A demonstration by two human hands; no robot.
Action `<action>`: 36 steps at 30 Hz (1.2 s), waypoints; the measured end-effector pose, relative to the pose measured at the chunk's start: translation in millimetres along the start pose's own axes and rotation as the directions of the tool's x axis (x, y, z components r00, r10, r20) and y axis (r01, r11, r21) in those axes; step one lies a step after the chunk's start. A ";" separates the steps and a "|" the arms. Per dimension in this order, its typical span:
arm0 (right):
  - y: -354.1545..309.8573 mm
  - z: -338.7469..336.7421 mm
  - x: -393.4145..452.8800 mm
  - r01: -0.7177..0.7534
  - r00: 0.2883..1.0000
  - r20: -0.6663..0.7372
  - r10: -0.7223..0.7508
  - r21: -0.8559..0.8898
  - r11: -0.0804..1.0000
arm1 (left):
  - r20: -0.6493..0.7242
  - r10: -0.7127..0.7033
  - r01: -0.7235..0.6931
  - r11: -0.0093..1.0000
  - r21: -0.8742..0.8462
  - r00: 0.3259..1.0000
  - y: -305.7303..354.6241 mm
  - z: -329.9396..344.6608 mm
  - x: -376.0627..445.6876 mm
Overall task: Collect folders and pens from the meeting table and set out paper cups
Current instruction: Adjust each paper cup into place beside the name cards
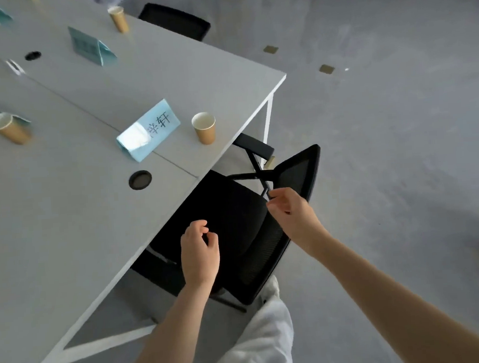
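Near the surface's (65,222) right corner a cup (204,128) stands upright beside a blue name card (148,131). Over a black chair (235,224), left hand (199,252) and right hand (293,214) hang loosely curled, holding nothing.

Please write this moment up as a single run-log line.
left hand: empty, over chair seat | right hand: empty, at chair back | cups on table: three | folders, pens: none visible

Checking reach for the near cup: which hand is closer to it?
Right. The right hand hangs over the chair back, below-right of the cup; the left hand is lower, over the seat.
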State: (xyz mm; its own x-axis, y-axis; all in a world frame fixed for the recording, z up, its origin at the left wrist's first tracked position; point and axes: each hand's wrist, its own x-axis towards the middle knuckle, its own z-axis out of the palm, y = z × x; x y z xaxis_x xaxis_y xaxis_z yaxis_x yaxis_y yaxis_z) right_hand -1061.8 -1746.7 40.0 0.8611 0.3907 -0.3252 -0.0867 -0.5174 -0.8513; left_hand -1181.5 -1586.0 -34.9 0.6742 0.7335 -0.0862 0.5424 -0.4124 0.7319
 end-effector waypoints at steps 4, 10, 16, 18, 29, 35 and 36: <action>-15.0 4.3 81.3 -0.014 0.996 0.092 0.018 -0.044 0.999 | -0.048 -0.103 0.104 0.994 0.023 0.994 0.1 25.5 67.0; -36.8 27.3 195.6 0.015 0.976 0.219 0.009 -0.108 0.994 | -0.150 -0.088 0.108 0.986 0.130 0.985 -11.2 48.0 174.6; -50.5 59.0 294.5 0.058 0.963 0.269 -0.021 -0.129 0.990 | -0.109 0.040 0.001 0.933 0.361 0.993 -35.5 68.8 257.3; -48.7 69.6 320.5 0.071 0.955 0.296 -0.029 -0.134 0.988 | -0.065 0.049 -0.018 0.914 0.406 0.997 -42.1 76.8 271.1; -44.2 119.4 389.3 0.253 0.924 0.338 -0.182 -0.180 0.951 | 0.044 0.116 -0.121 0.837 0.533 0.992 -43.1 94.5 301.8; -86.4 149.8 434.6 0.261 0.947 0.203 -0.249 -0.033 0.965 | 0.013 0.136 -0.120 0.821 0.559 0.991 -42.4 94.5 303.4; -95.8 156.5 444.4 0.270 0.947 0.186 -0.261 -0.027 0.962 | 0.008 0.138 -0.119 0.821 0.558 0.990 -42.7 94.9 303.4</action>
State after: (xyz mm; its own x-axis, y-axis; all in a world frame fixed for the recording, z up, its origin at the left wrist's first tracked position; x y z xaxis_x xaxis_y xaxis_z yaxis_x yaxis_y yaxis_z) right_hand -749.2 -1404.3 -87.3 0.7451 0.6468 -0.1629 0.1627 -0.4130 -0.8961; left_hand -952.6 -1397.1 -156.4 0.7463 0.6655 0.0105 0.6452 -0.7272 0.2343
